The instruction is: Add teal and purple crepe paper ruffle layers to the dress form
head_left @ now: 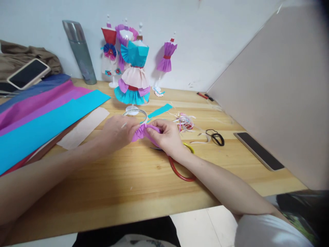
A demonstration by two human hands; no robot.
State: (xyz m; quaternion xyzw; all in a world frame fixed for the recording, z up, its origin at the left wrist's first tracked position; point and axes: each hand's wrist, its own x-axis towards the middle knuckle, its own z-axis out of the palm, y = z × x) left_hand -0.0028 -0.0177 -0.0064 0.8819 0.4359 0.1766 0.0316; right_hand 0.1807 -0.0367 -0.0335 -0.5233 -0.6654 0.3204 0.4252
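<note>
Between my two hands is a gathered strip of purple crepe paper [140,133], ruffled in its middle. My left hand [120,129] is closed on its left end, and a roll of tape [135,111] lies just behind that hand. With thumb and fingers, my right hand [167,137] pinches the strip's right end. Under my right hand and wrist lie scissors with red and yellow handles [181,177]; part of them is hidden. A turquoise paper strip [160,110] rests on the table beyond my hands.
Several small dress forms in paper dresses, one in front in turquoise [138,56], stand at the back near a tall flask [81,55]. Coloured paper sheets [59,118] cover the left. Paper scraps [185,121], black hair ties [218,139] and a phone [259,151] lie right.
</note>
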